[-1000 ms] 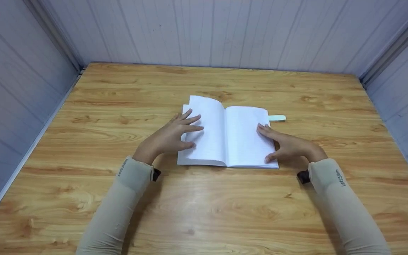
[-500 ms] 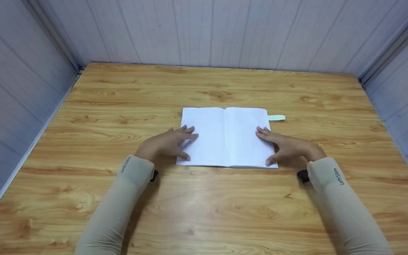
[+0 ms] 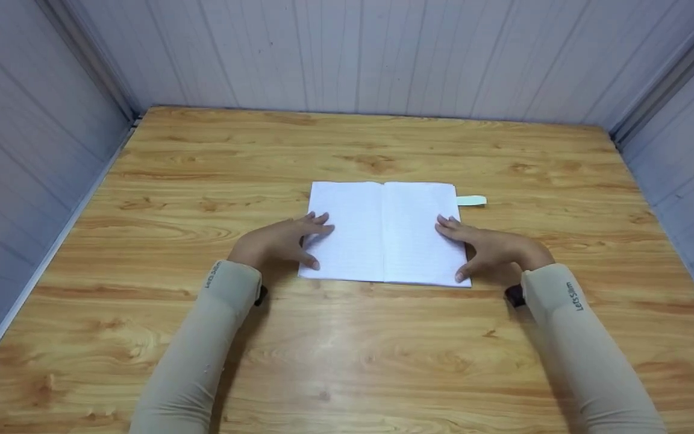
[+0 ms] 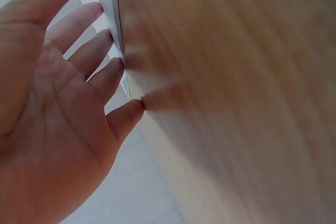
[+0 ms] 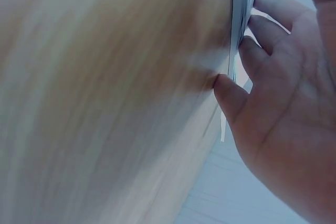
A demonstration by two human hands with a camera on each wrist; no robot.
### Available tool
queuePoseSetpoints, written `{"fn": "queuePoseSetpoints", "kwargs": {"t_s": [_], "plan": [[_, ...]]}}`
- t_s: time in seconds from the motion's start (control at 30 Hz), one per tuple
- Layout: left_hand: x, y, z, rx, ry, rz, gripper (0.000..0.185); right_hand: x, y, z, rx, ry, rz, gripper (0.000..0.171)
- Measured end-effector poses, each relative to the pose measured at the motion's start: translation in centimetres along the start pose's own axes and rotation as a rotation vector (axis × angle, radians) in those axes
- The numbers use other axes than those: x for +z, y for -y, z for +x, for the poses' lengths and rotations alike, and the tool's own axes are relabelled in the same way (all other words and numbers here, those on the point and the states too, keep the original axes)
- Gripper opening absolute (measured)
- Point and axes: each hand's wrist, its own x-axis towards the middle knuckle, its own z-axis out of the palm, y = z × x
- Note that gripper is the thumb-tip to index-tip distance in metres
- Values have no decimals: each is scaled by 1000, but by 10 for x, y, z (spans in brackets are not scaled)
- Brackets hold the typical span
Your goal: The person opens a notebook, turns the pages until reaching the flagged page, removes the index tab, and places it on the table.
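Observation:
A notebook point(image 3: 377, 241) with white, faintly lined pages lies spread flat at the middle of the wooden table. My left hand point(image 3: 284, 241) rests with spread fingers on the outer edge of its left page. On the opposite side my right hand point(image 3: 491, 248) touches the right page the same way, thumb near the lower corner. In the left wrist view, fingertips point(image 4: 116, 66) press on the page edge while the little finger reaches the table. The right wrist view shows the fingers point(image 5: 254, 59) likewise along the notebook's side. A pale green ribbon-like tab point(image 3: 472, 200) sticks out at the right.
The wood-grain table point(image 3: 347, 355) extends around the notebook on all sides. White panelled walls point(image 3: 335, 54) stand behind it and at the left and right. Both forearms wear beige sleeves point(image 3: 193, 355), with a dark wrist device point(image 3: 514, 296) showing below the right cuff.
The raised left-hand leaf has come down flat onto the left page. My left hand has slid down and slightly outward to the page edge. The right hand has hardly moved.

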Motion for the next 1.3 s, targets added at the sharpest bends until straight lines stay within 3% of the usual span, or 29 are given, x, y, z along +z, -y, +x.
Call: {"fn": "queuePoseSetpoints", "kwargs": {"t_s": [0.43,0.73,1.3], "plan": [[0,1,-3,7,-12,-71,82,-2,1,1,2,19,-22,106],[0,1,-3,6,-6,-72,82,-2,1,2,42,25,-25,105],[1,1,-2,3,1,-94,81,1,-3,2,21,7,-5,104]]}}
